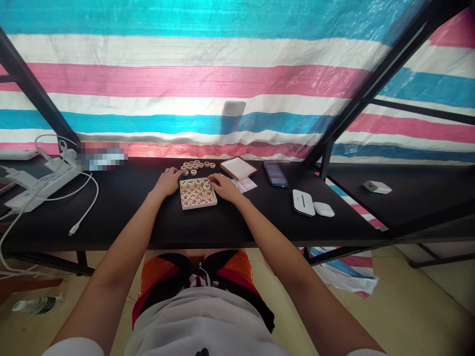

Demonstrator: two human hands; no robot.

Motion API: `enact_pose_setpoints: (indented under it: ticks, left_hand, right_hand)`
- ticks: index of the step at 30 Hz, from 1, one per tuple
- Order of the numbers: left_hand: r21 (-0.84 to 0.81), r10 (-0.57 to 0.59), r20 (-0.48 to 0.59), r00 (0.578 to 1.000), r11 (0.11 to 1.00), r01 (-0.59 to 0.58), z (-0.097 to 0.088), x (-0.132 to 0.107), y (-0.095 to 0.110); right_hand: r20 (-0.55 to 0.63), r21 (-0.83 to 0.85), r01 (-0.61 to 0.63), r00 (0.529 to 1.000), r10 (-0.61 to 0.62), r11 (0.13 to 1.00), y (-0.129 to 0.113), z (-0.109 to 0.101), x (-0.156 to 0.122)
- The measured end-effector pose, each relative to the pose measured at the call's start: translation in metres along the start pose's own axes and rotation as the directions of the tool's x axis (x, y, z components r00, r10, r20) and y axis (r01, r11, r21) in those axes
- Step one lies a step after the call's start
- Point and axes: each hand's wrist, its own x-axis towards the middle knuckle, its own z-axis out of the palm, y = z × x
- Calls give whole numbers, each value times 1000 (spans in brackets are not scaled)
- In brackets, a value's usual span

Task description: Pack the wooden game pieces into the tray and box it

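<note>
A shallow square box (198, 205) holds round wooden Chinese chess pieces (192, 190) with red and dark characters, set in rows. Behind it, several loose Chinese chess pieces (196, 164) lie in a cluster on the black table. My left hand (168, 182) is left of the box, fingers stretched and apart, tips beside the nearest loose piece (186, 173). At the box's far right corner is my right hand (223, 187), its thumb and fingertips closed on a piece (206, 181) there. The fingers partly cover that piece.
Right of the box lie a box lid (238, 168), a printed paper (245, 185), a blurred phone (275, 174), a white device (303, 202) and a white case (323, 209). A power strip (42, 190) with white cables is at left. Striped sheeting hangs behind the table (126, 212).
</note>
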Motion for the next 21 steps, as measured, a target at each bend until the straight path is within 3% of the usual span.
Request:
enact_pose_setpoints:
  ticks: [6,16,21]
  left_hand:
    - [-69,17,-135,991,997,-27,-8,-11,-2]
    - [-70,-105,-14,994,992,104,-23,-23,4]
    - [-176,-123,-113,986,979,102,-30,-27,7]
  right_hand:
    - [-14,10,2,1000,-1,1000,4,2,1]
    - [-11,-11,-19,1000,19,1000,6,4,3]
    - [-14,3,-25,1000,25,1000,4,2,1]
